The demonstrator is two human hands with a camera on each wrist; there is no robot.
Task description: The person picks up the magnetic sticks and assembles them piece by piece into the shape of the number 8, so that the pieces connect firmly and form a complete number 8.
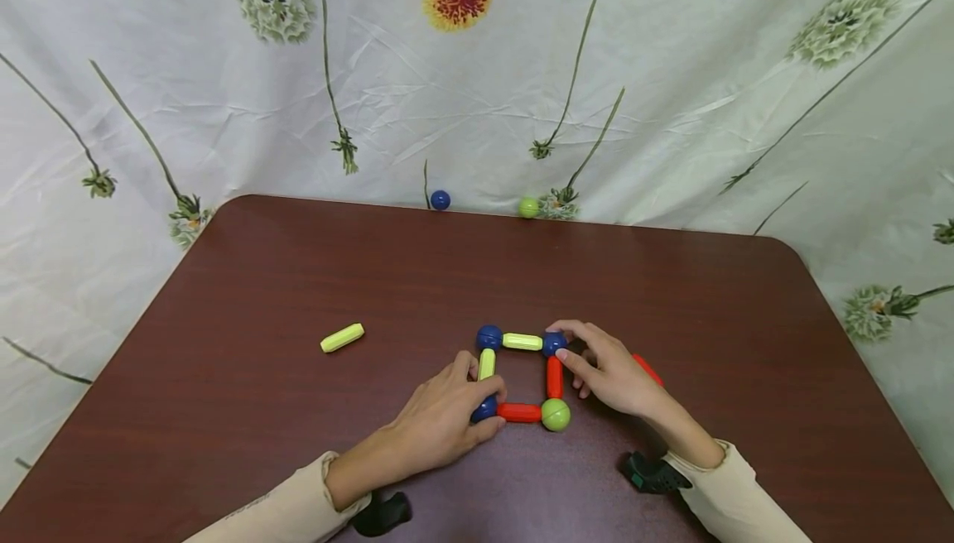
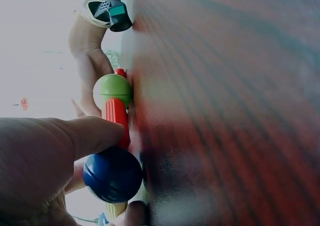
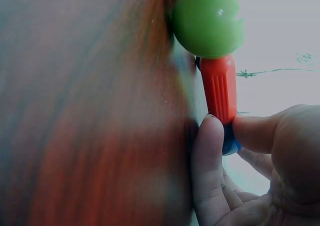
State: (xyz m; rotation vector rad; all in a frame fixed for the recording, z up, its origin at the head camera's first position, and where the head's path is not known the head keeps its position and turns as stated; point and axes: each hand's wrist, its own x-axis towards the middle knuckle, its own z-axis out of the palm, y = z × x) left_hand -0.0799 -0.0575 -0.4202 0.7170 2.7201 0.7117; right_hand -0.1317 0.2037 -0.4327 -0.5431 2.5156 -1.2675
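Observation:
A square of magnetic rods and balls lies flat on the table. My left hand (image 1: 443,410) holds its front-left blue ball (image 1: 486,409) between thumb and fingers. From there a yellow-green rod (image 1: 487,363) runs back to another blue ball (image 1: 489,337), and a second yellow-green rod (image 1: 522,342) crosses the far side. At the back-right corner my right hand (image 1: 611,369) pinches a blue ball (image 1: 554,343), mostly hidden in the right wrist view. One red rod (image 1: 555,377) joins that ball to a green ball (image 1: 555,415); another red rod (image 1: 520,413) forms the front side.
A loose yellow-green rod (image 1: 342,338) lies left of the square. Another red rod (image 1: 648,369) is partly hidden behind my right hand. At the table's (image 1: 246,295) far edge sit a blue ball (image 1: 440,200) and a green ball (image 1: 528,208), against a flowered cloth (image 1: 417,96).

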